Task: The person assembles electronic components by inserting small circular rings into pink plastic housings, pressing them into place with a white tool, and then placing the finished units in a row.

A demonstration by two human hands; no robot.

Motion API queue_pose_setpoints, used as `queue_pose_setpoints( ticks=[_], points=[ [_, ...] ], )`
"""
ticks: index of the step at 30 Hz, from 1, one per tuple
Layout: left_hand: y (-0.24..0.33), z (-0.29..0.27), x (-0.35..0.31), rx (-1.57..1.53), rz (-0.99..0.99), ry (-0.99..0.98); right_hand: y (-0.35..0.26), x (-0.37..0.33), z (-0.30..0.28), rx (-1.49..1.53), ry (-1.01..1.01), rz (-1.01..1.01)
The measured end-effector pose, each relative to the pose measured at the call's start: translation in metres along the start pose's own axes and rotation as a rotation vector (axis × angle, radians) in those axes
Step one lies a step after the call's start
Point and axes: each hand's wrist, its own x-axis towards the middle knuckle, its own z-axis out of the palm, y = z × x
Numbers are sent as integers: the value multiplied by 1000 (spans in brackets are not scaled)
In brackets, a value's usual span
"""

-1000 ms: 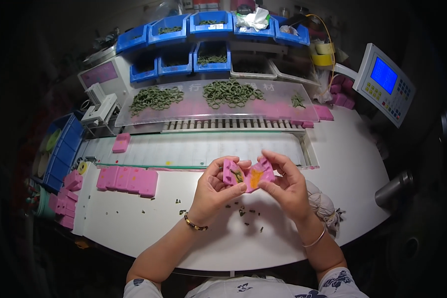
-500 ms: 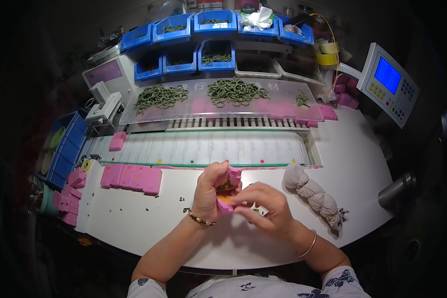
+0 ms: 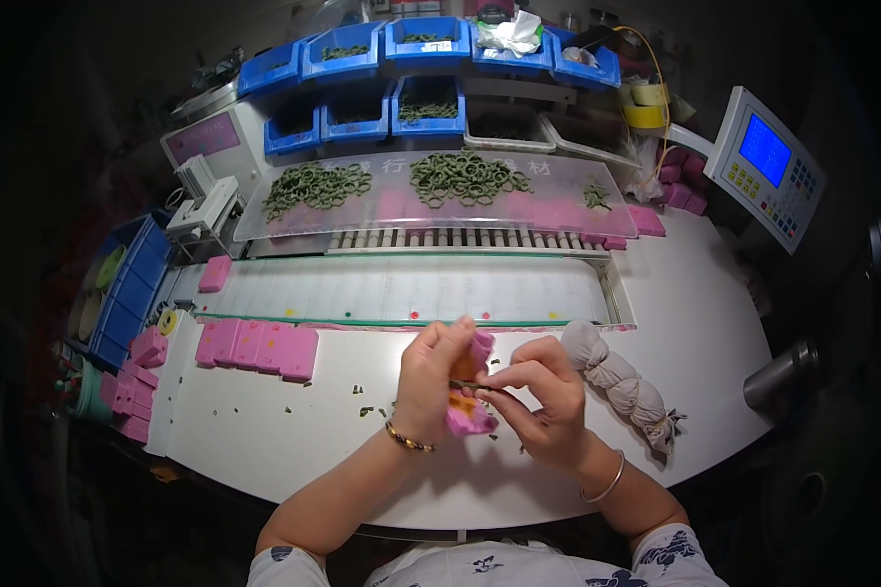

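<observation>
My left hand (image 3: pixel 426 386) is closed around a pink rubber mould (image 3: pixel 472 423), bent open so that its orange-marked inner faces show above and below. A thin dark green wax piece (image 3: pixel 468 385) sticks out from the middle of the opened mould. Close on the right, my right hand (image 3: pixel 546 403) pinches the outer end of that piece between thumb and fingers. The fingers hide its full shape. Small green scraps (image 3: pixel 365 411) lie on the white table (image 3: pixel 313 460) beside my left wrist.
Several pink moulds (image 3: pixel 257 347) stand in a row at left. One more pink mould (image 3: pixel 214 274) rides on the conveyor belt (image 3: pixel 411 287). Green wax rings (image 3: pixel 465 180) are heaped on a clear shelf (image 3: pixel 392 217). A knotted cloth bag (image 3: pixel 622 382) lies at right, near a dark cylinder (image 3: pixel 783 374).
My right fingers have moved from the mould's lower flap to the green wax piece, now gripped. The mould is spread wider and shifted slightly right. The mould on the belt has travelled left.
</observation>
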Motion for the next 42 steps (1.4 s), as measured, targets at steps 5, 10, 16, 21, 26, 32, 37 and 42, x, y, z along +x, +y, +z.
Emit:
queue_pose_setpoints(
  ticks=[5,10,16,21,26,32,37,42],
  points=[
    [7,-22,9,-207,-220,31,2,3,-13,-222,156,-195],
    [16,-13,-5,124,-280,-328,12,0,-25,-519,122,-413],
    [11,-24,-2,183,-208,-404,9,-1,-19,-502,32,-435],
    [11,-20,-5,260,-120,-379,11,-1,-13,-150,1,-90],
    [2,-22,-6,457,192,-309,17,-2,-15,237,-75,297],
    [10,-21,-4,247,-11,-302,37,-2,-31,374,-247,595],
    [7,-17,-7,258,-65,-375,27,2,-29,267,-125,541],
    [4,-16,-8,345,-60,-378,31,-1,-29,724,-161,773]
  ],
)
